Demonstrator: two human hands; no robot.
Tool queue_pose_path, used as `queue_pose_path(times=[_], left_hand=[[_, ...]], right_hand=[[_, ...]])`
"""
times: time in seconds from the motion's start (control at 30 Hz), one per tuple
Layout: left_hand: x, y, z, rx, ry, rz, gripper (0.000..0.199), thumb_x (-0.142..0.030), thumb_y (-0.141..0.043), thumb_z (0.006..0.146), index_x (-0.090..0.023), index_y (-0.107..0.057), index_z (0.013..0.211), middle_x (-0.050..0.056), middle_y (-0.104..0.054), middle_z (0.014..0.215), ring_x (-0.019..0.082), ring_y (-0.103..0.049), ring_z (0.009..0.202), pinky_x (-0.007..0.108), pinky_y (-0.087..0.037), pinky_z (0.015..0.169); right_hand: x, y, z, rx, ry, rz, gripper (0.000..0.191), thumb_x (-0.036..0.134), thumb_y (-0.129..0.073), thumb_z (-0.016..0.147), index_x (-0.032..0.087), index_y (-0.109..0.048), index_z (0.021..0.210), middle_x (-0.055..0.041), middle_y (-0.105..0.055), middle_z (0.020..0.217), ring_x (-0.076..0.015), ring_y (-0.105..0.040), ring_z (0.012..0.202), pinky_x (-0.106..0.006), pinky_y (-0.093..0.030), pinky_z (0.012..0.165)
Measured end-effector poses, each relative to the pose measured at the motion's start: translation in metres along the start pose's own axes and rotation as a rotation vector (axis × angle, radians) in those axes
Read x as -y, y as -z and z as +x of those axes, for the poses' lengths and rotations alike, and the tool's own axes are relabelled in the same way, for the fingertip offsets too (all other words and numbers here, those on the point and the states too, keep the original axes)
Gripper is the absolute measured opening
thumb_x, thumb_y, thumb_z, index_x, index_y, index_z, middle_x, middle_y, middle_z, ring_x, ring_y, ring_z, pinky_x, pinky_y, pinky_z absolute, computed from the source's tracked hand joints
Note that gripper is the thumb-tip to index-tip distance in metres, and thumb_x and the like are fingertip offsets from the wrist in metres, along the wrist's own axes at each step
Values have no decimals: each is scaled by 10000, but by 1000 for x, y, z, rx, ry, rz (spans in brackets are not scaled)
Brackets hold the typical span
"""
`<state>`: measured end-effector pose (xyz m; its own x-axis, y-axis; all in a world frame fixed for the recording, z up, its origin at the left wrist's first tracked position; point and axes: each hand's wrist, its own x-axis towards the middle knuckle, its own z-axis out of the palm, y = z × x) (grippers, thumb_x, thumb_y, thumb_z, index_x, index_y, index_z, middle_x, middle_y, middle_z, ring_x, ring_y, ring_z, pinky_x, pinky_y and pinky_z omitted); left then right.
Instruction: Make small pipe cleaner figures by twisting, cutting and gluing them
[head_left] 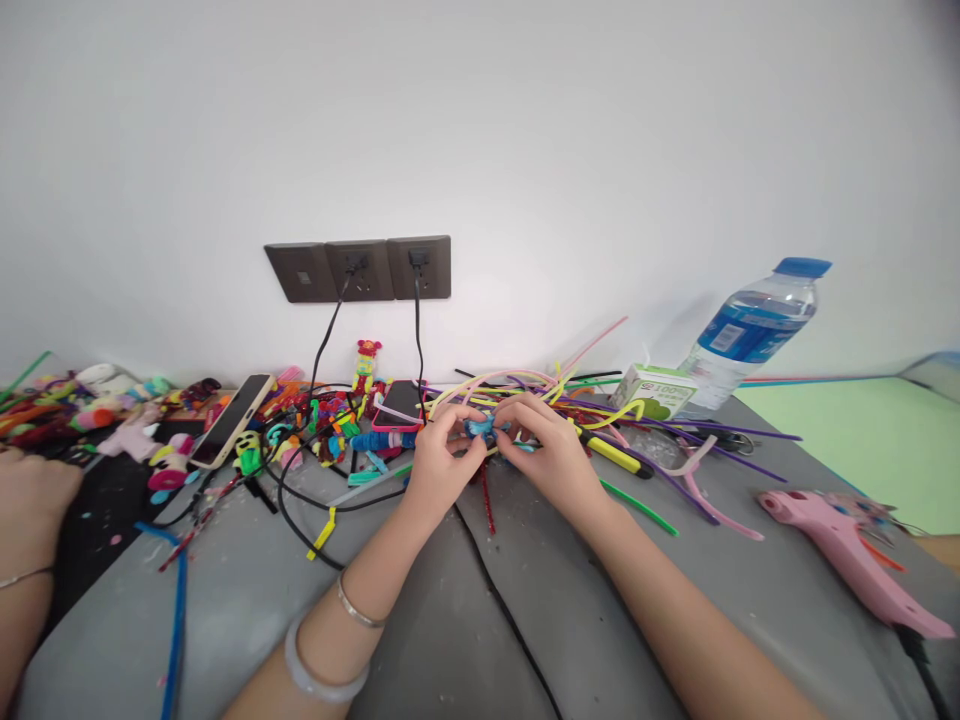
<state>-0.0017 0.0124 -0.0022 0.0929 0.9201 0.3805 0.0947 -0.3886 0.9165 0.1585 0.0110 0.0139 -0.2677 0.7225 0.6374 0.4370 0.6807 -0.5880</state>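
Between the fingertips of both hands is a small blue fuzzy piece [480, 428], which looks like coiled pipe cleaner. My left hand [442, 450] pinches it from the left, thumb and forefinger closed on it. From the other side my right hand [541, 440] grips it with thumb and fingers. The fingers cover much of its shape. Left of the hands lies a thick blue pipe-cleaner roll [379, 440]. A dark red pipe cleaner [487, 500] lies on the grey table [420, 630] just below them. Behind the hands spreads a pile of coloured pipe cleaners [577, 390].
A water bottle [754, 335], a small green-white box [656, 390], a yellow cutter [611, 455] and a pink glue gun [847, 560] stand or lie rightward. Leftward are a phone [234, 420], pipe-cleaner figures [169, 465], black cables [281, 490] and another person's hand [34, 510].
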Motion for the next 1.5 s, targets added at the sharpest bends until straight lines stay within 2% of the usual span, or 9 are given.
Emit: queue_pose_path(times=[0.5, 1.5], left_hand=[[0, 0, 0, 3, 1, -3, 176, -150, -576, 762, -191, -608, 930, 68, -626, 982, 178, -636, 878, 302, -601, 719], [2, 0, 0, 6, -9, -1, 184, -138, -574, 762, -197, -605, 934, 68, -622, 978, 180, -629, 881, 293, -596, 714]], right_hand=[[2, 1, 1, 4, -6, -4, 183, 40, -516, 836, 216, -564, 855, -47, -604, 941, -139, -561, 694, -268, -493, 642], [3, 1, 1, -2, -3, 2, 163, 65, -513, 849, 220, -561, 847, -51, -607, 934, -140, -561, 679, -275, -502, 629]])
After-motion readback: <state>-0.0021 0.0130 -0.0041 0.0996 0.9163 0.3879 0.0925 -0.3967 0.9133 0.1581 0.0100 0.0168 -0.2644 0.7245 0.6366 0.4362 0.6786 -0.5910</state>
